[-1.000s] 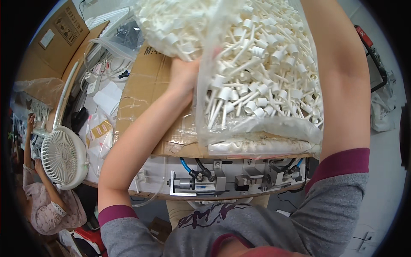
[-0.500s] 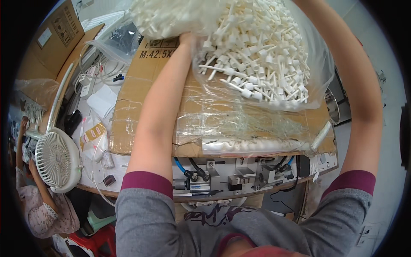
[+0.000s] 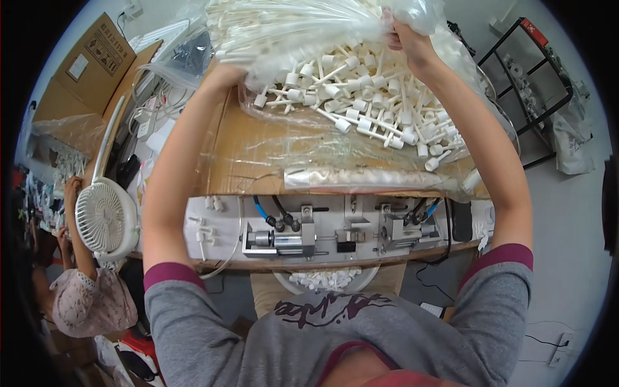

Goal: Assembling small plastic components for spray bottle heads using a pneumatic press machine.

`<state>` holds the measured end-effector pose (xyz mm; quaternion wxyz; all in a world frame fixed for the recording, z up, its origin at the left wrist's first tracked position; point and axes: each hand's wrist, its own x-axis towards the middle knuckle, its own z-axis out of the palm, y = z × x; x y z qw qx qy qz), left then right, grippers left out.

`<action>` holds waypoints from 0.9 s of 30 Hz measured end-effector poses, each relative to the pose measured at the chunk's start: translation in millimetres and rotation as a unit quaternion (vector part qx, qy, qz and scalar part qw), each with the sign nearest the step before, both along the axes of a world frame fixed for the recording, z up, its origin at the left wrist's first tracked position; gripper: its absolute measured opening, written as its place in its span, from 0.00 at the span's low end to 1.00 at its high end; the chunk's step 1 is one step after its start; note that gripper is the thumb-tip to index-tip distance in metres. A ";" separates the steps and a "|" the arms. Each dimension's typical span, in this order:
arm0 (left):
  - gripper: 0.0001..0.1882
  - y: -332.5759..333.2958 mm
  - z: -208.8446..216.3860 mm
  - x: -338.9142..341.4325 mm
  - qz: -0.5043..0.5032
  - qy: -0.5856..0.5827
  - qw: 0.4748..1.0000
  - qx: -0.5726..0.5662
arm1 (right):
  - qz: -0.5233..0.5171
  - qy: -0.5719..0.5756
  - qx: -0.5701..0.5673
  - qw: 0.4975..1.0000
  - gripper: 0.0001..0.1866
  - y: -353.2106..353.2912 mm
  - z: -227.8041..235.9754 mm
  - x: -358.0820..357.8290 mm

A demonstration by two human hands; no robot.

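Note:
A bulging clear plastic bag (image 3: 290, 29) with white plastic parts inside hangs tilted over the cardboard box at the top. My right hand (image 3: 407, 40) is closed round gathered film of this bag, fingers wrapped. At the bag's lower left edge my left hand (image 3: 227, 75) grips it; its fingertips are partly hidden by the film. Below the bag, many loose white plastic sticks with round caps (image 3: 367, 97) lie heaped on clear film on top of the cardboard box (image 3: 238, 148). The parts in the bag look streaked and blurred.
In front of the box stands a metal clamping fixture (image 3: 290, 244) with blue and black hoses. Under the table edge is a basin (image 3: 371, 280) holding white parts. A white fan (image 3: 106, 216) and a co-worker (image 3: 93, 300) are at left, a black rack (image 3: 535, 84) at right.
My right hand has come down and inward onto the bag film. My left hand has moved left along the bag. The bag's contents have shifted and the loose heap shows differently.

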<state>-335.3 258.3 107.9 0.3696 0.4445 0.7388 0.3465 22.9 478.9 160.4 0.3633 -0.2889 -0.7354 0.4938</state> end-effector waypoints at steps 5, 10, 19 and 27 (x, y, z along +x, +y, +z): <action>0.21 -96.3 25.3 3.9 0.089 0.320 0.904 0.269 | -0.067 0.010 -0.006 0.998 0.16 -49.3 -11.4 -30.8; 0.40 -75.0 88.9 128.1 -0.056 0.537 0.699 0.470 | -0.003 -0.067 0.043 0.997 0.16 -53.3 -17.8 -23.5; 0.17 42.6 84.2 163.4 -0.107 0.535 0.716 0.436 | 0.111 0.009 0.406 0.907 0.23 -86.4 22.3 -11.6; 0.17 9.8 91.8 181.1 -0.084 0.497 0.839 0.204 | 0.064 0.048 0.377 0.923 0.21 -95.5 26.7 -20.4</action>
